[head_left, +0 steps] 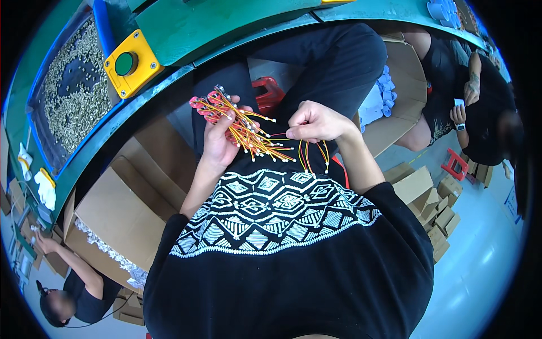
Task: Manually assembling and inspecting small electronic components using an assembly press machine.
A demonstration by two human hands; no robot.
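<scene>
My left hand (pixel 221 138) is closed around a bundle of small red round parts, with many thin yellow and red wires (pixel 248 133) fanning out to the right. The wires end in tiny white connectors. Metal tips show among the red parts (pixel 213 107) at the top of the bundle. To the right, my right hand (pixel 320 122) pinches a few wires between thumb and fingers. Several loose yellow and red wire ends (pixel 306 155) dangle beneath it. A thin wire spans the gap between the hands. Both hands are above my lap.
A green workbench (pixel 226 28) curves ahead, bearing a yellow box with a green button (pixel 125 64) and a blue-rimmed tray (pixel 42 135) of small metal parts. Cardboard boxes (pixel 121 209) stand left; one with blue-white parts (pixel 411 93) stands right. Co-workers sit far right and lower left.
</scene>
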